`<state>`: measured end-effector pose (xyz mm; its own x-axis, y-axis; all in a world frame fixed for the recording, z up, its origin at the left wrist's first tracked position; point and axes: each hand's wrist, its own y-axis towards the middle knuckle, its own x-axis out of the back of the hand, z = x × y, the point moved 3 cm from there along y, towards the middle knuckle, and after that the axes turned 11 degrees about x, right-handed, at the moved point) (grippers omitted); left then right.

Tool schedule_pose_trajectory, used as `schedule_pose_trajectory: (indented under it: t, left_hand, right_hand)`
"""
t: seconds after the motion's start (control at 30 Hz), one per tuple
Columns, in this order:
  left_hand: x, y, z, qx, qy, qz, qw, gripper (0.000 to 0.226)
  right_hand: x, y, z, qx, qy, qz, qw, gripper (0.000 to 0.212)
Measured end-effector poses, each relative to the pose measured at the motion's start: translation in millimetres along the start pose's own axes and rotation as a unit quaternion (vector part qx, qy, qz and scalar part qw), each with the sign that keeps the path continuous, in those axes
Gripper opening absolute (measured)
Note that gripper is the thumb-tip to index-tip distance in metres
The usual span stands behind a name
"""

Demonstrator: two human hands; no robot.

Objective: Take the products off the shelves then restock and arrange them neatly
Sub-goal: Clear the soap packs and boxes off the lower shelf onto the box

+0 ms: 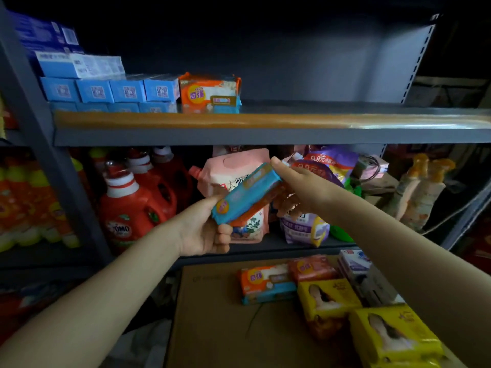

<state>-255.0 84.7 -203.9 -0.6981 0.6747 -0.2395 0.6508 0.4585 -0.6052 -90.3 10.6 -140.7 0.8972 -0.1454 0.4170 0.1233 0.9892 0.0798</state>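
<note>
Both hands hold one blue-and-orange soap pack [247, 193] tilted in the air below the upper shelf [265, 126]: the left hand [204, 229] has its grip clenched on the lower end, the right hand [295, 187] pinches the upper end. A matching pack [210, 92] sits on that shelf beside blue boxes [111, 91] (more packs lie on the cardboard box [212, 314] below)

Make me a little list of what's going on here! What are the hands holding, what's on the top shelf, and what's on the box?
held: orange and blue soap pack, tilted
left hand: grip on its lower end
right hand: grip on its upper end
grey metal top shelf: light blue cartons stacked at left, matching orange soap pack beside them, rest bare
brown cardboard box: orange soap packs, yellow packs
lower shelf: red detergent bottles, pouches
</note>
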Motion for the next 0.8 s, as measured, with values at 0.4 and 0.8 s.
schedule_pose_trajectory:
  t: [0.4,0.8]
  left_hand:
    - [7.0,18.9,33.9,-0.08,0.084,-0.11,0.987,0.022]
    - [19.8,76.6,97.9,-0.036,0.182,-0.208,0.96,0.035]
  right_hand:
    - [-13.8,-5.9,-50.0,-0.028,-0.023,0.09,0.995,0.05]
    - [-10.6,-11.2,-77.1,0.029,-0.284,0.055,0.957,0.021]
